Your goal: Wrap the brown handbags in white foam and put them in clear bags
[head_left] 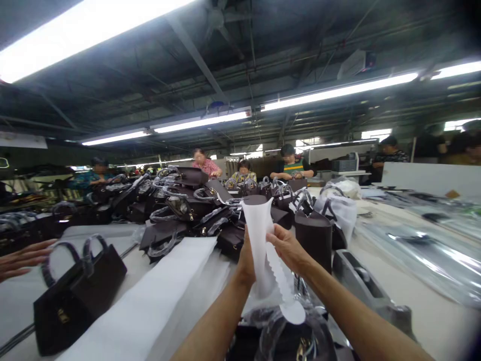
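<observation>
Both my hands are raised in front of me and hold an upright strip of white foam wrap (260, 235). My left hand (246, 263) is closed on its left side, seen from the back. My right hand (287, 246) pinches its right edge, where a scalloped tail (285, 293) hangs down. Below my forearms lies a dark handbag with plastic-wrapped handles (285, 336). Behind the strip stands a pile of dark brown handbags (188, 210).
A dark handbag (77, 296) stands at the left beside white foam sheets (150, 301). Another person's hand (22, 258) reaches in from the left edge. A grey tape dispenser (366, 286) sits to the right. Several people work at the table's far end (289, 163).
</observation>
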